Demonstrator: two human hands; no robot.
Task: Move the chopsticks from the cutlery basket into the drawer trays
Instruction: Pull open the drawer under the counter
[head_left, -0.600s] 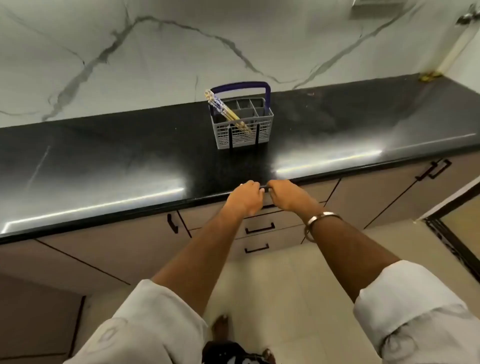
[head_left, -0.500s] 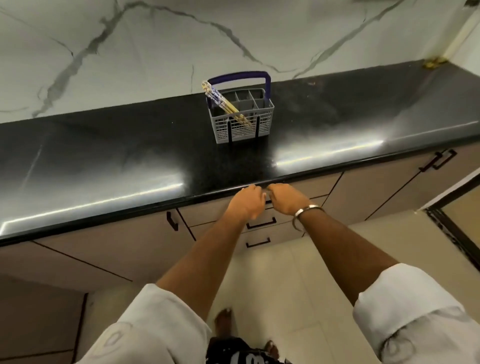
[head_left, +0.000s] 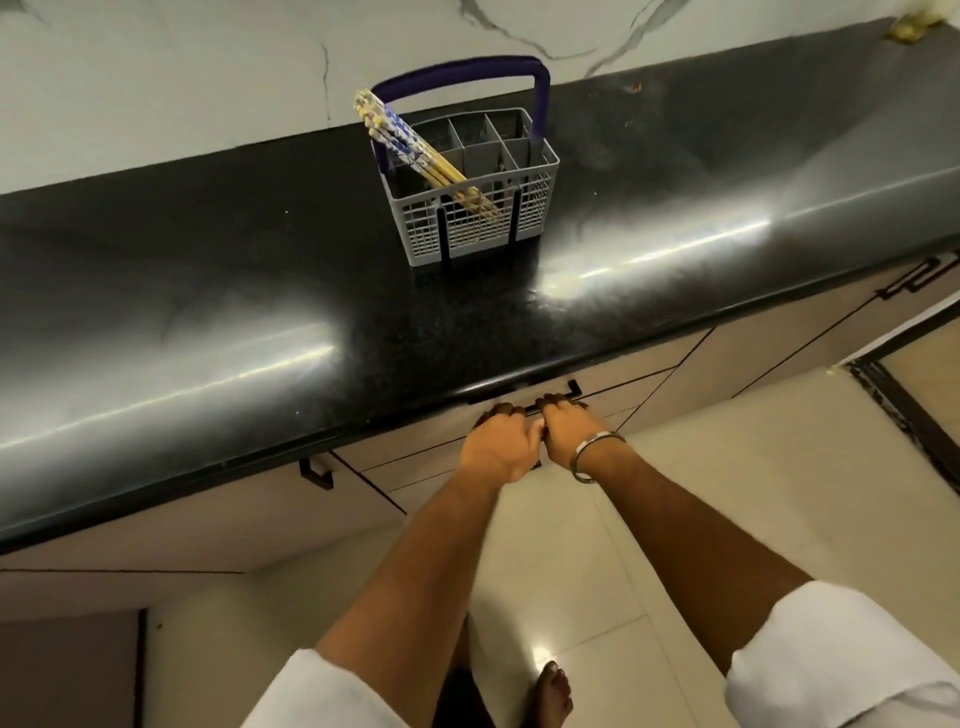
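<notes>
Both my left hand and right hand curl tight around the drawer handle; chopsticks lean toward ten o'clock in the basket.

Left hand, right hand curled, touching

**Kitchen backdrop: dark counter, marble wall, beige cabinets**

Glossy black counter runs across the frame, streaked with bright light reflections. White marble wall with grey veins behind. Beige cabinet fronts below, black handles. Cream tiled floor, shiny. Dark door frame at right edge.
</notes>
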